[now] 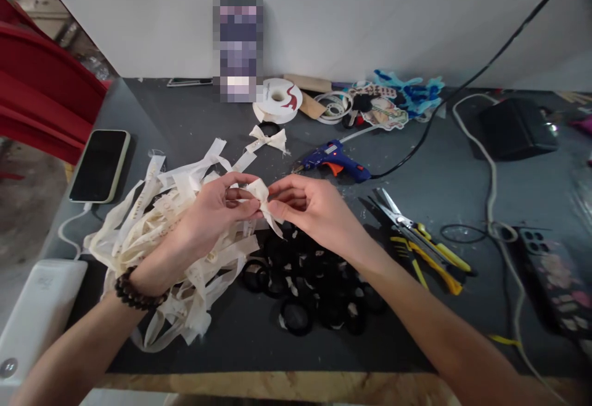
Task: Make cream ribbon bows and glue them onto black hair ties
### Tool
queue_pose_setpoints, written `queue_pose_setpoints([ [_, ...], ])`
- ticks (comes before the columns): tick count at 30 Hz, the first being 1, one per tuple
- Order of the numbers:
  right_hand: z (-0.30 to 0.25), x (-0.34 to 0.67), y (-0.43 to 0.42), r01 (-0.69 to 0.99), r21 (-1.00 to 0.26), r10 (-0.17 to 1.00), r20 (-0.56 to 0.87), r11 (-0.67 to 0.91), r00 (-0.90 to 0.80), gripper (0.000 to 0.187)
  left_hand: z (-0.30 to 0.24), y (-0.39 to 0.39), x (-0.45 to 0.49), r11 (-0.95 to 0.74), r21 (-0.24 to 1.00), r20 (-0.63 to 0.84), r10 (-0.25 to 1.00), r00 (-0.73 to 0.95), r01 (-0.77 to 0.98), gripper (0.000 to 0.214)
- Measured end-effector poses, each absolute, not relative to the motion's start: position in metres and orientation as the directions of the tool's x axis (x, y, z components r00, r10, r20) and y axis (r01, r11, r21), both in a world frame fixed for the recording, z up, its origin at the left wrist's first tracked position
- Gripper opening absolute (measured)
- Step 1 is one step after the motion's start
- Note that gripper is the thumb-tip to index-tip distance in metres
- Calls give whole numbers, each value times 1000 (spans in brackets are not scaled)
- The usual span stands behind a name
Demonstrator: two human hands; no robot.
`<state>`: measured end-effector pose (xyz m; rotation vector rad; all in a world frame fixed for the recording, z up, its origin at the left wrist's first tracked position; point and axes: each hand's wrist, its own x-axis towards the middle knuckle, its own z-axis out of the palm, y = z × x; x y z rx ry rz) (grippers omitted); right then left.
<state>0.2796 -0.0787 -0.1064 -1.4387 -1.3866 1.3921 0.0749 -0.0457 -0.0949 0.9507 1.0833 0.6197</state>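
Bow (259,189): matt cloth; glue gun (329,154): plastic; scissor blades (391,202): shiny metal.

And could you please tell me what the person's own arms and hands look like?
The left hand and right hand are ungloved, with no sleeves in view. A bracelet of dark, round beads circles the left wrist; the right is bare.

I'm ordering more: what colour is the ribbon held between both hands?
The ribbon is cream, seen best in the head view.

A plain pale-grey wall (351,17) rises behind a dark grey tabletop (150,110) with a wood-toned front edge (259,385), while red chairs (41,91) stand at left over grey, littered floor (23,224).
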Motion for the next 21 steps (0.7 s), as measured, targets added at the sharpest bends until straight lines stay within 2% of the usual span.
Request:
queue_pose_setpoints([
  [8,-115,272,-79,349,-937,984,-65,-4,-163,20,-108,-46,66,393,909,-409,779,476,138,43],
  [13,-118,267,-80,332,-943,990,-22,26,-142,17,-111,-45,66,313,912,-407,767,497,266,35],
  [17,-117,265,-80,392,-917,990,25,79,-141,17,-111,-43,63,206,928,-350,770,534,312,24],
  [21,-120,267,-78,405,-911,993,37,78,-109,15,-119,-40,62,165,934,-319,783,535,316,27],
])
